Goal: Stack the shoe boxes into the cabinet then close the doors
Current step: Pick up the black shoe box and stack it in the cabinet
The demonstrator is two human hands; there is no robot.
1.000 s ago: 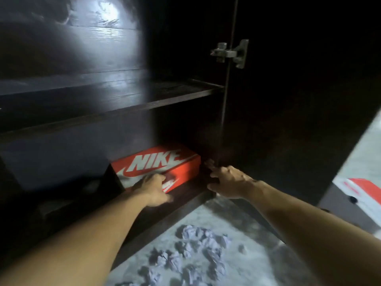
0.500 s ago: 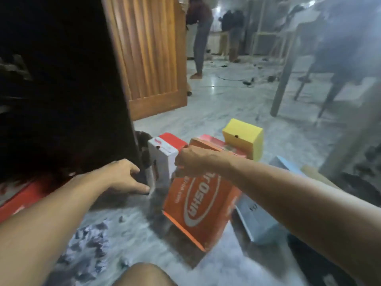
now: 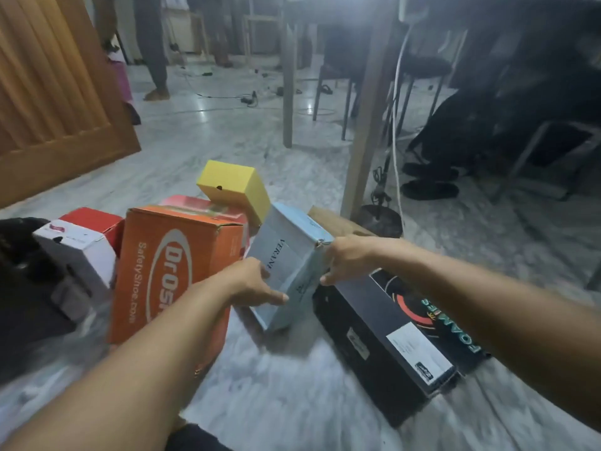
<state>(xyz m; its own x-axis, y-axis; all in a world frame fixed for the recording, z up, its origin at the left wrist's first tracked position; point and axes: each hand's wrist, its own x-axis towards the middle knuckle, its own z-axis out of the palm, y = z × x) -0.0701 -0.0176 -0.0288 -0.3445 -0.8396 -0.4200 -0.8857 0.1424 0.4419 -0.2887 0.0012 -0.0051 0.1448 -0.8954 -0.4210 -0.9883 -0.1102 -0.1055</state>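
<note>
I have both hands on the pale blue box [image 3: 286, 265], which is tilted on the floor [image 3: 292, 385] between the orange box [image 3: 169, 265] and the black box [image 3: 383, 333]. My left hand [image 3: 250, 284] grips its near edge with the thumb along the side. My right hand [image 3: 348, 258] clasps its far corner, fingers curled.

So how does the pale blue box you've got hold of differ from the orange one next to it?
The pale blue box is gripped at its sides by the left hand and right hand and sits tilted; the orange box stands on end on the floor, untouched. The blue one reads VERANE in small dark letters; the orange one bears a large white oval logo. Both are closed cardboard shoe boxes.
</note>
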